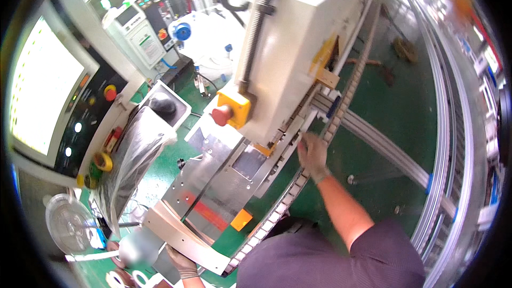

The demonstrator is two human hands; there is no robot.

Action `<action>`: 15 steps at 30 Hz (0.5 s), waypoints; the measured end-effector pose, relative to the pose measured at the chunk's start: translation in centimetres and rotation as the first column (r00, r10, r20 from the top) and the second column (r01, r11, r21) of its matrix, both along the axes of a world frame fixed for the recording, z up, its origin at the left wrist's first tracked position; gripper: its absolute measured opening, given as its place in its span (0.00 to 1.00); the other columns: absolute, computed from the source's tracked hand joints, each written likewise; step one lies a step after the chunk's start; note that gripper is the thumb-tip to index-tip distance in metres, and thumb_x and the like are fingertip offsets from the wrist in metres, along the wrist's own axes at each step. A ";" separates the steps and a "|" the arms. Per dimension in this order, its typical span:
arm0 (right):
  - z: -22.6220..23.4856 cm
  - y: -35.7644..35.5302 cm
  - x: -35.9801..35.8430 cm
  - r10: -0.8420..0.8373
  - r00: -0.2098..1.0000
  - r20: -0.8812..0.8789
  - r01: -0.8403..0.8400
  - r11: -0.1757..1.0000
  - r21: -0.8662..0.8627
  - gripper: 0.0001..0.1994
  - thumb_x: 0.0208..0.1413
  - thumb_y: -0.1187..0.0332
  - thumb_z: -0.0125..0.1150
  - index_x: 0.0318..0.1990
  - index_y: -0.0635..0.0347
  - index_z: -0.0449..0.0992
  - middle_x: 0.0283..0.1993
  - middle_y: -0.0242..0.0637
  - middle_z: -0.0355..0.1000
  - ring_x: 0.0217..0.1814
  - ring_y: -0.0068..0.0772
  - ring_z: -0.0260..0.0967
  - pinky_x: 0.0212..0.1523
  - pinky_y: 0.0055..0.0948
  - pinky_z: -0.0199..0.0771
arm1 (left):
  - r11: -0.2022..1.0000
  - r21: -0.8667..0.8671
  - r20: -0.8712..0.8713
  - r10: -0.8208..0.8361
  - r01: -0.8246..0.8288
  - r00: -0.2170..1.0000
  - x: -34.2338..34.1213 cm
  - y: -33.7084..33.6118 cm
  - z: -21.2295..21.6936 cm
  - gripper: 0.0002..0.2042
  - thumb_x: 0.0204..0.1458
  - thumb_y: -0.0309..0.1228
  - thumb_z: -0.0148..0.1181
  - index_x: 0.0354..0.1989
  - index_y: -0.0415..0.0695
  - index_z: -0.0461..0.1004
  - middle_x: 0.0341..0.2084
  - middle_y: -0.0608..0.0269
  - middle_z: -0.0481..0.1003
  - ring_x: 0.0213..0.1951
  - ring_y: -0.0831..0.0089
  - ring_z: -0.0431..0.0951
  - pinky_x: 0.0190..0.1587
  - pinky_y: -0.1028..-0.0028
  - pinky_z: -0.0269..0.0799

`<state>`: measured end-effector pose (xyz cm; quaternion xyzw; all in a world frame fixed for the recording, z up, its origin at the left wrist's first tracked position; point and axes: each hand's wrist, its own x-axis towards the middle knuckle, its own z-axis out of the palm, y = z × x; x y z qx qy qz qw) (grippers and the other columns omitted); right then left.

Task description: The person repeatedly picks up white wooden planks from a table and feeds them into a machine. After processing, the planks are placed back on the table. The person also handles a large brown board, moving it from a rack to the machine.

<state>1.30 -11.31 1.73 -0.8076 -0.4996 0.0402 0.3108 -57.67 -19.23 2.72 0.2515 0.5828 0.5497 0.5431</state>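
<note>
Gloves covered both hands. Our right hand (312, 154) rested its fingers, loosely curled, on the slatted conveyor chain (325, 128) running diagonally beneath the white machine housing (288, 58); our left hand (181, 264) clasped the metal plate's (186, 237) near edge.

We see a brightly, evenly lit scene under overhead light; shadows are soft; the screen (40, 82) at the left of the frame glares almost to white; a blown-out patch sits at upper right; fisheye distortion bends straight edges toward the dark rim; the corners are black; the lower left is blurred.
</note>
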 end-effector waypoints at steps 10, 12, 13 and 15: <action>5.2 -9.0 -29.1 0.861 0.280 -0.425 -0.944 0.327 0.041 0.34 0.65 0.52 0.67 0.71 0.65 0.67 0.66 0.58 0.71 0.62 0.57 0.77 0.64 0.46 0.77 | 0.989 0.058 0.324 -0.149 0.137 0.934 -1.9 -1.3 1.0 0.19 0.73 0.38 0.54 0.61 0.34 0.75 0.53 0.55 0.82 0.54 0.66 0.82 0.60 0.62 0.79; 3.7 -10.0 -33.0 0.856 0.279 -0.436 -0.946 0.323 0.029 0.44 0.62 0.50 0.71 0.76 0.68 0.59 0.69 0.63 0.68 0.64 0.61 0.74 0.65 0.45 0.76 | 0.989 0.033 0.254 -0.145 0.142 0.956 -2.1 -0.9 0.4 0.17 0.72 0.35 0.57 0.60 0.34 0.74 0.51 0.54 0.82 0.49 0.66 0.84 0.55 0.64 0.82; 4.4 -10.2 -34.5 0.786 0.338 -0.517 -0.924 0.381 -0.025 0.48 0.60 0.47 0.73 0.78 0.70 0.56 0.69 0.64 0.68 0.64 0.62 0.74 0.66 0.45 0.75 | 0.994 0.004 0.283 -0.105 0.109 0.953 -2.4 -1.1 -0.1 0.17 0.72 0.36 0.57 0.59 0.34 0.74 0.51 0.54 0.82 0.49 0.66 0.85 0.54 0.64 0.83; 3.5 -10.5 -36.2 0.702 0.392 -0.594 -0.871 0.492 0.007 0.46 0.61 0.55 0.73 0.79 0.68 0.55 0.63 0.59 0.73 0.59 0.51 0.77 0.63 0.41 0.77 | 0.995 -0.019 0.333 -0.082 0.094 0.939 -2.1 -1.1 0.1 0.17 0.72 0.37 0.58 0.59 0.35 0.73 0.50 0.55 0.82 0.47 0.65 0.86 0.51 0.63 0.85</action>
